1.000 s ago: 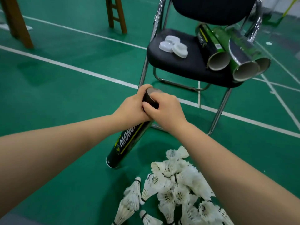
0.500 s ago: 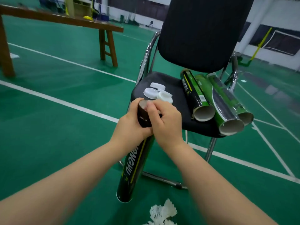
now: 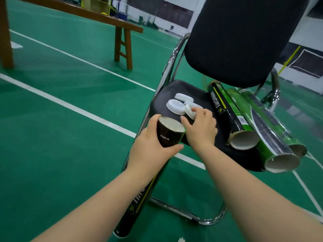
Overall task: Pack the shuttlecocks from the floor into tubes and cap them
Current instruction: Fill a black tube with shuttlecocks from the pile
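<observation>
My left hand point(image 3: 152, 151) grips the top of a black shuttlecock tube point(image 3: 167, 135) marked "PUSH IN". The tube stands tilted, its lower end point(image 3: 122, 231) near the floor, and its mouth is uncapped. On the chair seat, my right hand point(image 3: 201, 128) pinches a white plastic cap point(image 3: 189, 110), which is tilted up on its edge. Two more white caps point(image 3: 175, 106) lie just beyond it. The shuttlecocks are out of view except a white scrap point(image 3: 180, 240) at the bottom edge.
A black chair point(image 3: 243, 41) with a chrome frame point(image 3: 183, 213) stands in front of me. Three open tubes lie on its seat: one black point(image 3: 225, 116), two green point(image 3: 272, 130). A wooden bench point(image 3: 122, 42) stands at the back left on the green court floor.
My right hand left the tube's mouth and reached forward onto the seat, where it took hold of a white cap. My view rose, so the shuttlecock pile dropped out of sight.
</observation>
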